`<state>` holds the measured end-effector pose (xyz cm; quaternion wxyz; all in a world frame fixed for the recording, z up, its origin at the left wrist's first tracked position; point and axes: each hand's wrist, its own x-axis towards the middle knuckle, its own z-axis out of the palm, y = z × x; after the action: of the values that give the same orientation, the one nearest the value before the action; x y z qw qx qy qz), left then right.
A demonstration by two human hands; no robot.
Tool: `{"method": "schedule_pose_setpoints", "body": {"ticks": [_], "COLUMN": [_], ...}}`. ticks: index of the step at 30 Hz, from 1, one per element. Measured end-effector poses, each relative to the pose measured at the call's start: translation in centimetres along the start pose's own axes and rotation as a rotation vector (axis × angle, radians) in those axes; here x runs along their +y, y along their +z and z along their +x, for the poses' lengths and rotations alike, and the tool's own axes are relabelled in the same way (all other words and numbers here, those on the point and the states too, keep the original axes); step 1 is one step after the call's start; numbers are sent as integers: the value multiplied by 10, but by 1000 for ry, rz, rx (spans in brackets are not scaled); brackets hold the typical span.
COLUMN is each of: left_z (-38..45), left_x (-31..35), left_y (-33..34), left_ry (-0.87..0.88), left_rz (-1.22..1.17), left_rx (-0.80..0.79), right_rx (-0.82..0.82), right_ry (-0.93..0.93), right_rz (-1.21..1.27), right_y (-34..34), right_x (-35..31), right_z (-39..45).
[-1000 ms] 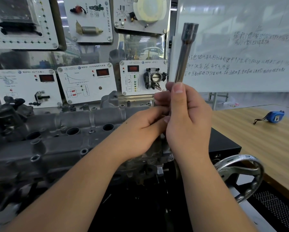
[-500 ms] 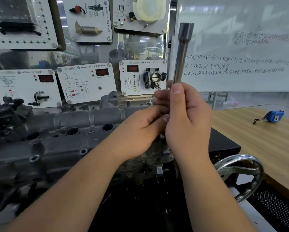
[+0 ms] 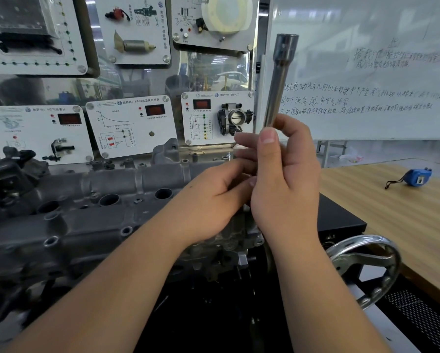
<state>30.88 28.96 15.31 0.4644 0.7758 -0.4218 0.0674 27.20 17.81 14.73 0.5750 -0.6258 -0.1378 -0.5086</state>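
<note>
The top of the long socket tube has swung a little back to the right since half a second ago, while both hands sit almost where they were. The right hand grasps the tube near its lower end, thumb laid up along the shaft and fingers wrapped round it, so the tube stands nearly upright, leaning right, in front of the whiteboard. The left hand reaches in from the left with curled fingers that meet the right palm. Whether it holds the tube cannot be told.

Below and behind the hands lies the grey cylinder head, which the left forearm crosses. A black box sits just right of the right wrist, a chromed handwheel stands lower right, and a blue tape measure lies well apart on the wooden table.

There is one tube, one handwheel and one tape measure. Three round bores show in a row on the cylinder head. Three white panels with red displays stand behind it, the rightmost bearing a throttle body, and three more panels hang above.

The tube's lower end is hidden inside the hands, and the left fingertips disappear behind the right hand. The upper panels are cut off by the top edge, the cylinder head by the left edge. The handwriting on the whiteboard is too faint to read.
</note>
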Motion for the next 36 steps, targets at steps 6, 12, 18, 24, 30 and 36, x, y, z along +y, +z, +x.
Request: {"method": "schedule_pose_setpoints", "body": {"ticks": [6, 12, 18, 24, 30, 36], "left_z": [1, 0, 3, 1, 3, 2], "left_x": [3, 0, 0, 0, -1, -3], "left_y": [3, 0, 3, 1, 3, 2], "left_ry": [-17, -1, -15, -18, -16, 19], "left_rz": [2, -10, 13, -5, 1, 10], "left_rx": [-5, -11, -22, -14, -8, -6], "right_rx": [13, -29, 1, -14, -4, 22], "right_ry": [-61, -11, -42, -67, -4, -64], "right_rz": [-63, -64, -44, -106, 9, -74], "right_y": [-3, -4, -2, -2, -1, -2], "right_x": [-3, -2, -4, -6, -4, -6], "right_z": [2, 3, 1, 3, 0, 1]}}
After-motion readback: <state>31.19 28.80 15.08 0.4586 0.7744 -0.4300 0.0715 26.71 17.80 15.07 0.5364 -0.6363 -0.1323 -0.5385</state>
